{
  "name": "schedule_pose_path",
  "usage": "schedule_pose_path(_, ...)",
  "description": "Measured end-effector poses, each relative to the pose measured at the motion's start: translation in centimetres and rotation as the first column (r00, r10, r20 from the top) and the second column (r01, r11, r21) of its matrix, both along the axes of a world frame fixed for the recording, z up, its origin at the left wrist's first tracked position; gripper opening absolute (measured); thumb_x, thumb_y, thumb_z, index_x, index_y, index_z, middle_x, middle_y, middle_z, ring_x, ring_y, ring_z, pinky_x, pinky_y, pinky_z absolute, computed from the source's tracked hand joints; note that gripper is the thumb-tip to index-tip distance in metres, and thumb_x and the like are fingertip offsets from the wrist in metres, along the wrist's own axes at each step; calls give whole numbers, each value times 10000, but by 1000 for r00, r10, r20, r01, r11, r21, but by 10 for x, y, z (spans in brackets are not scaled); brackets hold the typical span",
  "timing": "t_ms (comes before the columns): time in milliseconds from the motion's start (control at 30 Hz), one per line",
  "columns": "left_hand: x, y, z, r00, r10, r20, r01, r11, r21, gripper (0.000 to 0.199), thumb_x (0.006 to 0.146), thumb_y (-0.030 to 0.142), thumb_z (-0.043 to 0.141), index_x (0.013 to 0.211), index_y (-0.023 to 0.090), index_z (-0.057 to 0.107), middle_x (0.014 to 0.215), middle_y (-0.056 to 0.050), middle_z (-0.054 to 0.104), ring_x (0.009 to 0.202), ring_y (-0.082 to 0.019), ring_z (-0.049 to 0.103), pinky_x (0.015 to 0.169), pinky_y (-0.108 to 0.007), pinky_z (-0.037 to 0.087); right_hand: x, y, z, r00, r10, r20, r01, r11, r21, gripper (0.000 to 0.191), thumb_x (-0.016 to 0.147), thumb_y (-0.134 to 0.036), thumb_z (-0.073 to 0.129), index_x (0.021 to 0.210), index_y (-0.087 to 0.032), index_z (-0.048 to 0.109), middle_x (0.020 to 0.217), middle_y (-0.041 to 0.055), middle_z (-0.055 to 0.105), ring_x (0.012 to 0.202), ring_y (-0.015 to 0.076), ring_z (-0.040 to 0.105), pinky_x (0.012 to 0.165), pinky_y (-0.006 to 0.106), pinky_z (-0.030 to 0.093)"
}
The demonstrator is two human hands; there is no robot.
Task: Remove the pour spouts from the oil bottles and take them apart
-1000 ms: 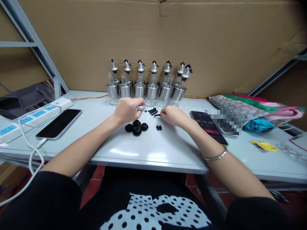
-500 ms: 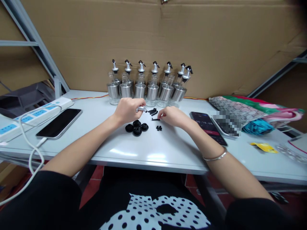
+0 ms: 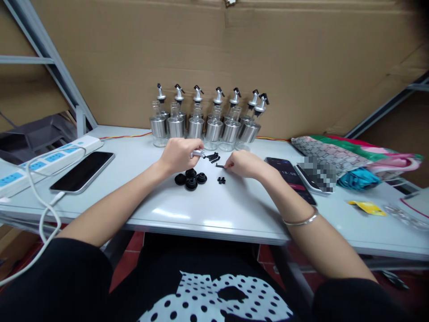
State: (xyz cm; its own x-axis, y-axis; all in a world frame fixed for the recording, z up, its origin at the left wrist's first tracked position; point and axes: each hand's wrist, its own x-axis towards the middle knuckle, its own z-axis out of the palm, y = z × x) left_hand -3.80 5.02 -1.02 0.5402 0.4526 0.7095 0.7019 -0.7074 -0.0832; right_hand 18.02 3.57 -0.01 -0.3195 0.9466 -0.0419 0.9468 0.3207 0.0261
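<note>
Slip and scatter hazard

Left hand (image 3: 181, 154) grasps a silver spout (image 3: 196, 154); right hand (image 3: 243, 163) pinches a thin black strip (image 3: 220, 166) by one end. Both parts are over the middle of the surface (image 3: 241, 208). A loosened pinch could drop the strip near the loose strips (image 3: 213, 157). Small black pieces (image 3: 221, 180) lie nearer the front edge; a low wrist sweep could scatter them. Bottles (image 3: 213, 130) line the back edge.

No text reads with certainty: the phone (image 3: 292, 178) toward three o'clock on the counter (image 3: 234, 210) shows a row of pale digits divided by colons, too smeared to make out.
</note>
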Motion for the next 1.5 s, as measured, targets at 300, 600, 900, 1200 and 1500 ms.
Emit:
schedule_pose_path(300, 0, 1, 0, 1000, -3, 0, 3, 1000, 0, 248, 650, 159, 481, 812, 188, 666, 665, -4, 704, 603, -185, 661, 548, -256, 428, -6, -2, 0, 1000, 0, -4, 0, 1000, -8, 278, 732, -45, 507, 855, -137, 739, 913, 130, 726, 849, 228, 647, 685, 267, 435)
schedule_pose_path(600, -1, 1, 0, 1000, -4, 5, 4, 1000, -9, 238, 656, 158, 480, 809, 191, 660, 679, -6, 706, 610, -184, 660, 550, -256, 427, -5, -3, 2, 1000, -18, -18, 18, 999, -28, 241, 717, -40, 511, 790, -133, 721, 824, 122, 719, 747, 205, 637, 600, 254, 408)
schedule_pose_path(900, 0, 0, 2, 1000, 9, 1, -9, 999, -35, 244, 653, 152, 488, 821, 187, 662, 692, -9, 712, 631, -191, 668, 564, -259, 427, -6, -2, 1, 999, -21, -49, 20, 1000, -21, 167, 801, -200, 557, 812, -146, 715, 820, 116, 716, 764, 216, 631, 621, 267, 402)
schedule_pose_path(1200, 0, 0, 2, 1000, -1, 3, 1, 1000, -19, 243, 652, 157, 482, 813, 186, 661, 697, -10, 716, 636, -193, 674, 557, -256, 428, -1, 3, 0, 970, 191, -153, -206, 975, -85, 343, 785, -17, 469, 948, -181, 722, 1022, 35, 720, 901, 144, 635, 783, 185, 433)
schedule_pose_path(1500, -1, 1, 2, 1000, -9, 4, 9, 1000, -21, 236, 656, 164, 479, 814, 186, 654, 706, -10, 714, 641, -189, 671, 560, -255, 424, -4, 1, 0, 975, 153, -161, -163, 986, -45, 358, 761, -25, 470, 1010, -127, 705, 1014, 93, 722, 887, 193, 642, 781, 244, 444)
